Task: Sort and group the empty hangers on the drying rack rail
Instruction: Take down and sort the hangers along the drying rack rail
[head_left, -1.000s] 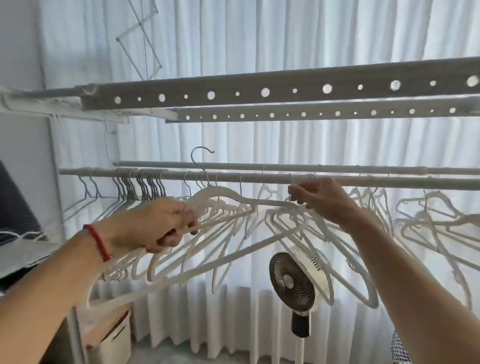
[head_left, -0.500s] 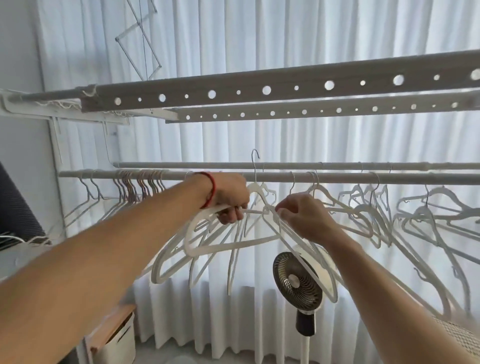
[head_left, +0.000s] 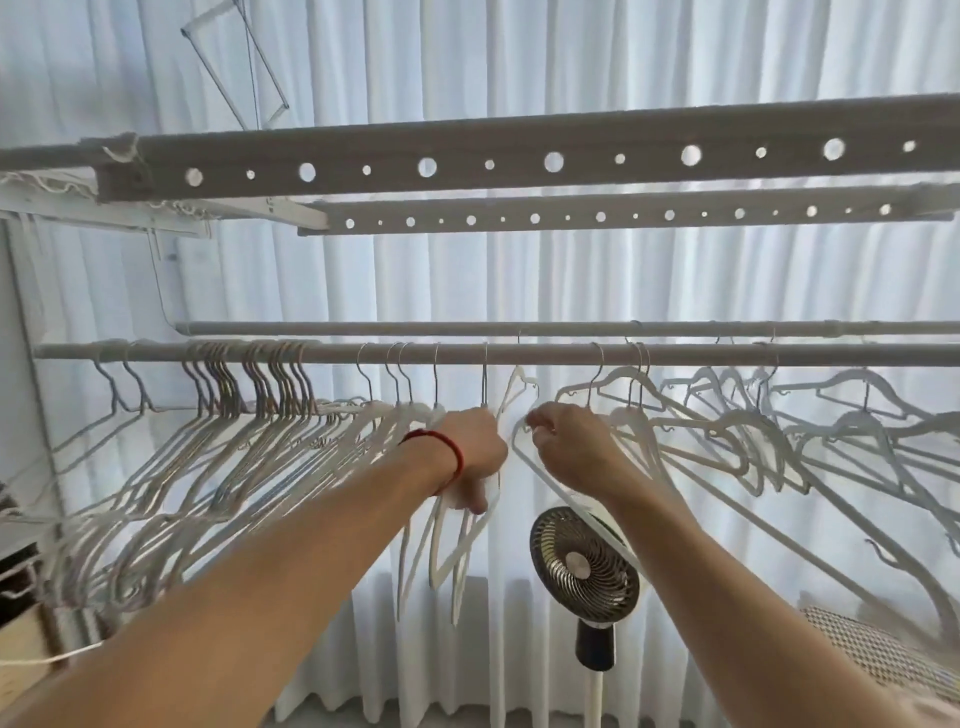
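Now, nearest the camera, both forearms reach up from the lower corners; the left hand, which a second ago held a bundle low at centre-left, has swung to mid-frame and grasps several white hangers hooked on the rail; the right hand pinches the next hanger just beside it; behind, the sorted group crowds the rail's left, loose hangers remain right, so grouping looks part-done.

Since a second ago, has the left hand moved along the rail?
Yes. The left hand has moved right along the front rail, away from the bunched hangers, toward the right hand.
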